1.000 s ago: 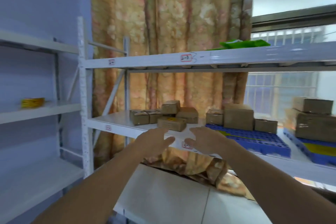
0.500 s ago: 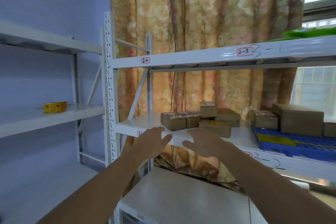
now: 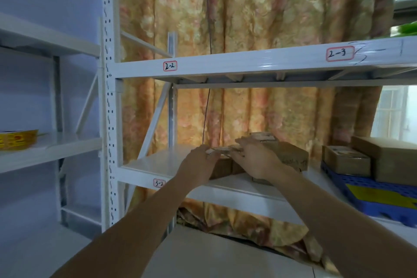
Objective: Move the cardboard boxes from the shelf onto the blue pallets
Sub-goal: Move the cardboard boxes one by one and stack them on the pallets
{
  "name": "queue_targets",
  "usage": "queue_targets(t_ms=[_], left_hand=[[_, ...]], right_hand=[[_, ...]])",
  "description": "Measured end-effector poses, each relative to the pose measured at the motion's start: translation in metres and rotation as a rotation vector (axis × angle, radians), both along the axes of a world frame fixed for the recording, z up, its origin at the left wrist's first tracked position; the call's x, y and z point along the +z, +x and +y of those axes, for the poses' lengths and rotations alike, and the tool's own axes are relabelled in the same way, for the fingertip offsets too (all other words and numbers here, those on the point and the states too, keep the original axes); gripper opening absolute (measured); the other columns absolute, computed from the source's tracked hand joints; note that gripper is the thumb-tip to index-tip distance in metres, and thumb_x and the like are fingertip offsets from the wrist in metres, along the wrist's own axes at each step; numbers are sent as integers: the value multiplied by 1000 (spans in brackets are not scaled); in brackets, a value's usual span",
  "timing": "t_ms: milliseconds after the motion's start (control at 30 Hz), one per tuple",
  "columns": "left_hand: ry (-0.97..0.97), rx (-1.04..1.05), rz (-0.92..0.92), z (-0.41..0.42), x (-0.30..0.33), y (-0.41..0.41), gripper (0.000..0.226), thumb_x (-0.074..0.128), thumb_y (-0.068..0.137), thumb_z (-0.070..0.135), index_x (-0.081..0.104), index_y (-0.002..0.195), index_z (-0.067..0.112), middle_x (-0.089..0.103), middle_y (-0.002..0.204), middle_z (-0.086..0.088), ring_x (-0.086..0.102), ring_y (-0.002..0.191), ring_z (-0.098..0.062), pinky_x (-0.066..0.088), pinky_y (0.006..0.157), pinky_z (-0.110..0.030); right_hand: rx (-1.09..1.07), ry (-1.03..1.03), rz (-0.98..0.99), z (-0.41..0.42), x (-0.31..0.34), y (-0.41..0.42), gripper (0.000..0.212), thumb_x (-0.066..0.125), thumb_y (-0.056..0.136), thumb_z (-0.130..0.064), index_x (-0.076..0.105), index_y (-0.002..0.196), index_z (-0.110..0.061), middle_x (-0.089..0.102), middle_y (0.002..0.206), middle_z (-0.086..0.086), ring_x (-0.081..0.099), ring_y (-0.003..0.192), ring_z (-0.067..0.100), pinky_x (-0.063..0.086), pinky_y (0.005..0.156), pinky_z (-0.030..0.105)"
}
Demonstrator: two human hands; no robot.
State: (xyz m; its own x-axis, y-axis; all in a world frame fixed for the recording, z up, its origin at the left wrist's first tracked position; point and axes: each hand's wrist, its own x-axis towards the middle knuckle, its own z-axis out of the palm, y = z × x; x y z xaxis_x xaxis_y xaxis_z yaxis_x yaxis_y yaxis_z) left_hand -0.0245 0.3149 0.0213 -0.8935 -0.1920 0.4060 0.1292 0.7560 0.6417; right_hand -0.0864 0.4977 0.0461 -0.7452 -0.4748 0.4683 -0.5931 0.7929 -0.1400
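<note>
Two hands (image 3: 228, 161), cardboard boxes (image 3: 286, 153) just behind

floral curtain (image 3: 259, 18) behind; yellow tape roll (image 3: 17, 141) at left.

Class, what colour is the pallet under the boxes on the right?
Blue, with a yellow patch on top; the pallet shows only in the head view.

Two bare forearms, no sleeves; left grip (image 3: 198, 165), right grip (image 3: 257, 160) ungloved, ringless.
</note>
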Motion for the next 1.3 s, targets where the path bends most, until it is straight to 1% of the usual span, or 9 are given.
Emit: queue_targets(t_ms=[100, 300, 433, 500, 633, 733, 900, 1067, 1300], left_hand=[[50, -29, 26, 14, 11, -34, 65, 41, 102, 61, 41, 154, 23, 48, 155, -2, 48, 139, -26, 35, 113, -38], [155, -194, 75, 59, 26, -94, 65, 46, 105, 49, 31, 159, 16, 46, 156, -7, 52, 130, -18, 37, 95, -25], [228, -286, -3, 85, 31, -126, 76, 46, 104, 52, 18, 163, 13, 33, 164, -10, 38, 146, -27, 36, 111, -33], [257, -291, -59, 91, 34, -138, 83, 46, 102, 59, 14, 163, 13, 30, 166, -8, 37, 147, -29, 37, 112, -37], [305, -314, -166, 94, 32, -154, 78, 42, 97, 66, 32, 154, 14, 49, 150, -2, 54, 120, -23, 46, 83, -31], [268, -373, -171, 94, 29, -174, 95, 35, 78, 76, 39, 155, 22, 56, 144, 4, 57, 118, -19, 48, 97, -36], [525, -469, -37, 96, 40, -162, 12, 52, 104, 27, 60, 112, 22, 65, 104, 6, 56, 82, -2, 45, 61, -15], [822, -521, 11, 107, 45, -155, 51, 64, 98, 26, 33, 137, 21, 64, 119, 1, 63, 102, -12, 51, 76, -29], [684, -645, 121, 130, 38, -142, 56, 54, 100, 27, 37, 153, 31, 63, 130, 7, 62, 112, -13, 51, 100, -38]], right_hand=[[-67, -176, -39, 13, 11, -31, 65, 44, 104, -50, 34, 158, -14, 31, 165, 9, 22, 154, 27, 24, 123, 45], [-221, -582, -125, 41, 23, -66, 67, 46, 104, -45, 31, 159, -10, 36, 162, 12, 38, 145, 31, 34, 114, 36], [-271, -745, -328, 49, 19, -82, 65, 47, 103, -47, 37, 154, -8, 45, 153, 15, 47, 133, 34, 43, 103, 41], [-301, -762, -374, 49, 15, -86, 67, 46, 101, -54, 41, 151, -10, 53, 143, 12, 53, 123, 31, 47, 102, 44], [-332, -626, -353, 50, 6, -88, 64, 36, 104, -58, 56, 138, -8, 60, 124, 9, 51, 99, 20, 39, 87, 30], [-323, -654, -374, 49, 4, -87, 59, 38, 104, -56, 61, 132, -10, 57, 108, 3, 53, 96, 20, 39, 84, 31], [-277, -800, -285, 46, 17, -90, 45, 43, 101, -56, 59, 116, -16, 65, 108, 3, 60, 93, 17, 51, 89, 39], [-210, -1085, -216, 38, 26, -78, 47, 58, 96, -48, 51, 132, -19, 67, 116, 4, 68, 102, 22, 58, 93, 49], [-228, -1137, -89, 50, 21, -47, 35, 55, 102, -30, 65, 135, -23, 73, 114, -3, 68, 106, 16, 56, 97, 42]])
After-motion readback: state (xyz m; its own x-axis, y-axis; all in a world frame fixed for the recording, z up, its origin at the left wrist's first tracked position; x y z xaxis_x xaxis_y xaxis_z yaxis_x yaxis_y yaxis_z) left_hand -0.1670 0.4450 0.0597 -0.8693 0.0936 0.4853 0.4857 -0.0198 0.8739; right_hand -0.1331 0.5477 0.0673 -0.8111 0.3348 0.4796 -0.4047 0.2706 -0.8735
